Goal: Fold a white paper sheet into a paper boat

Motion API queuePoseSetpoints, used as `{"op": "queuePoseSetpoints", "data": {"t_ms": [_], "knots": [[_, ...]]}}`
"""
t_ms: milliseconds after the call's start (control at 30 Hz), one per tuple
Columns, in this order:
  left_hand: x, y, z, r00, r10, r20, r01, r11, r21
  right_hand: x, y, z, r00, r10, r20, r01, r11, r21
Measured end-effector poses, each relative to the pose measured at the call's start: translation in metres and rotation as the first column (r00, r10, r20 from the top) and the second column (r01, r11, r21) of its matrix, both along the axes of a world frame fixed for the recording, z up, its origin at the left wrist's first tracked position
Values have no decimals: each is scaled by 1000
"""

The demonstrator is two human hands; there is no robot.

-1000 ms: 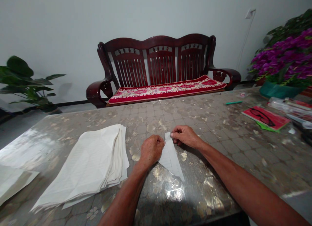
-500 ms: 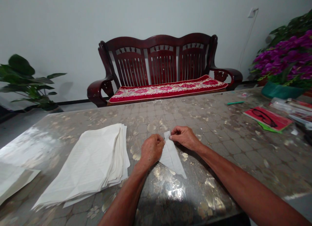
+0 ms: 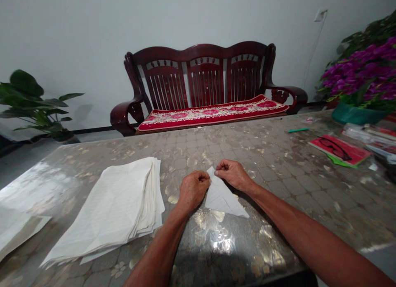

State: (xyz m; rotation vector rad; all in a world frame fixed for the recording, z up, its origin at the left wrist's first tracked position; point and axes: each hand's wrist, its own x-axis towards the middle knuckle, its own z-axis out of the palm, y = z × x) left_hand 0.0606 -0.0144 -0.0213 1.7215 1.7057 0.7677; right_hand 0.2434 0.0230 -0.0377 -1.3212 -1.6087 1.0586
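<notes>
Left hand (image 3: 194, 190) and right hand (image 3: 234, 174), with papers (image 3: 108, 204) left and glasses (image 3: 336, 148) right of the sheet (image 3: 223, 199), pinch it between them.

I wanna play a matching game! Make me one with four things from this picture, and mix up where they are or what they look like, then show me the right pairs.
Things:
1. Folded paper
2. Thick paper stack
3. Flowers
4. Long cloth

Places and colours:
A. Purple
B. On the seat of the bench
C. Tip between the left hand and the right hand
D. On the table, left of both hands

Right pairs: 1-C, 2-D, 3-A, 4-B
</notes>
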Motion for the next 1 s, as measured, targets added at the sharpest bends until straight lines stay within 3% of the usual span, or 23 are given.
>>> {"op": "queuePoseSetpoints", "data": {"t_ms": [267, 533, 733, 867, 1000], "knots": [[7, 1, 4, 998, 64, 4, -63, 997, -50, -6, -1, 0, 998, -62, 21, 61, 997, 51], [2, 4, -3, 973, 67, 219, -48, 995, -88, -16, -3, -2, 990, -109, -88, 113, 993, 41], [2, 6, -6, 966, 41, 254, -25, 998, -63, -16, -3, -5, 986, -101, -132, 109, 993, 55], [4, 5, -6, 984, 20, 178, -16, 1000, -27, -15, -7, 1, 997, -61, -51, 71, 976, 205], [3, 5, -8, 995, -24, 102, 24, 1000, 6, -8, -7, 7, 998, 26, 51, -45, 909, 414]]}}
